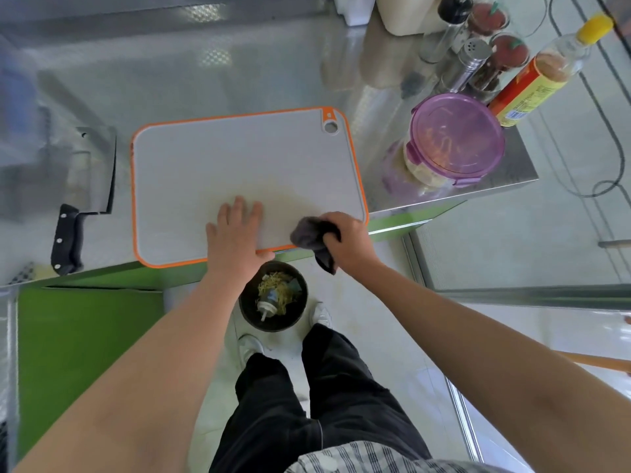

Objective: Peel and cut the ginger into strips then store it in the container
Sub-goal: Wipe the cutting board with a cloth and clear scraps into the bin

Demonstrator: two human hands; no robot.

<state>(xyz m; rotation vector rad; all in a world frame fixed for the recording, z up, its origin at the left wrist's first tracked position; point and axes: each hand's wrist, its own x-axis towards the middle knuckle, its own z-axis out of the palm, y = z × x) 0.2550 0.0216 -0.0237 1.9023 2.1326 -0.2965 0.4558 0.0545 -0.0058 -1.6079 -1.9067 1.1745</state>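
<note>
head view shows the left hand [237, 233] spread flat, fingers straight, pressing the board [239, 158] near its front edge. just right of it the right hand [348, 238] is curled round a dark cloth [309, 232], which touches the board at its near right corner. the board carries no ginger, only a faint pale stain ahead of the left hand. the ginger [418, 167] lies in the container [454, 141], well beyond the right hand and to its right. pale strips show through the clear side, under a purple lid that looks clipped on. the cleaver [92, 172] lies on the counter [205, 63], well left of the left hand and apart from the board. below both hands, on the floor, a bin [247, 317] holds shreds (peelings, most likely) and a small bottle. by my reading, peeling, cutting and storing are done, and the step in hand is clean-up, wiping the board. what is left, at most, is finishing the wipe and putting cleaver and cloth away.
</note>
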